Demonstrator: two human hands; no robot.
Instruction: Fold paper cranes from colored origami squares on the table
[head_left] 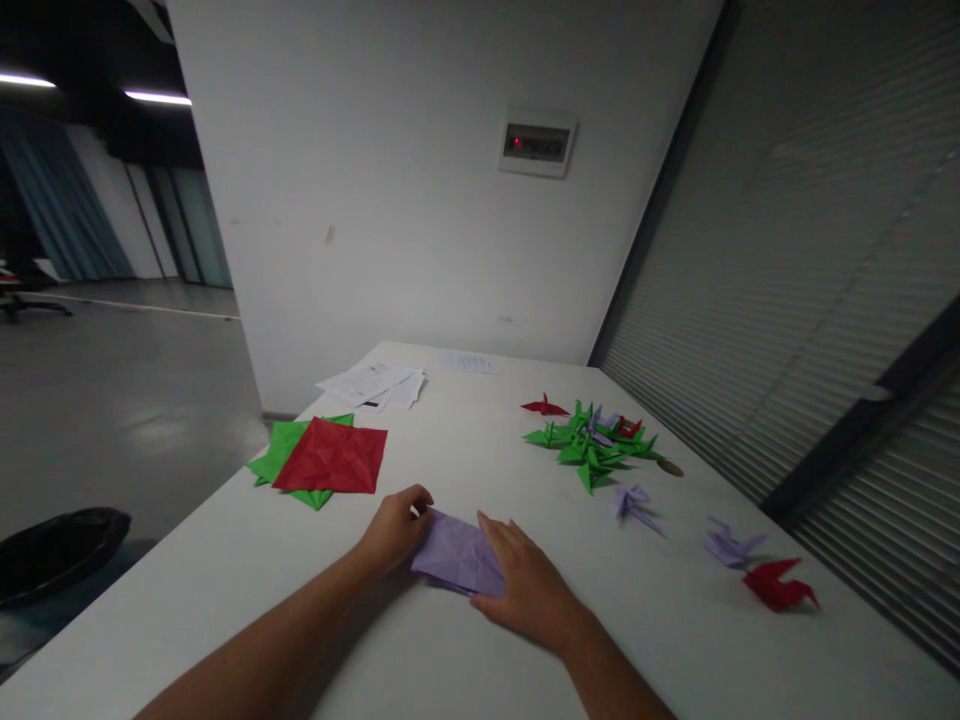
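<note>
A creased sheet of purple origami paper (459,552), folded into a rectangle, lies between my hands near the table's front. My left hand (397,530) pinches its upper left corner with curled fingers. Across the right end of the paper rests my right hand (529,585), its fingers along the top and the thumb at the lower edge, so that it grips that end. Part of the paper is hidden under the right palm.
Creased red paper (334,455) covers green sheets (281,445) at the left. Several green paper cranes (589,440) are heaped at the right, with purple (727,545) and red cranes (780,585) nearer. Printed sheets (371,382) lie behind. A black-lined bin (64,550) stands beside the table.
</note>
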